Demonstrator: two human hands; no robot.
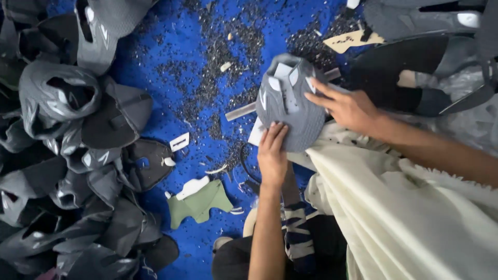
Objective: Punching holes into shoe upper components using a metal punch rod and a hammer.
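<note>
A grey shoe upper [290, 101] with pale trim patches lies on the blue surface [171, 46] near the middle. My left hand [272, 153] presses on its lower edge with fingers together. From the right, my right hand [346, 108] rests its spread fingers on the upper's right side. Both hands touch the same piece.
A large heap of grey and black shoe uppers [67, 155] fills the left side. More dark pieces [425, 31] lie at the top right. Cream cloth [410, 207] covers the lower right. A green cut piece [199, 205], white scraps and dark trimmings litter the blue surface.
</note>
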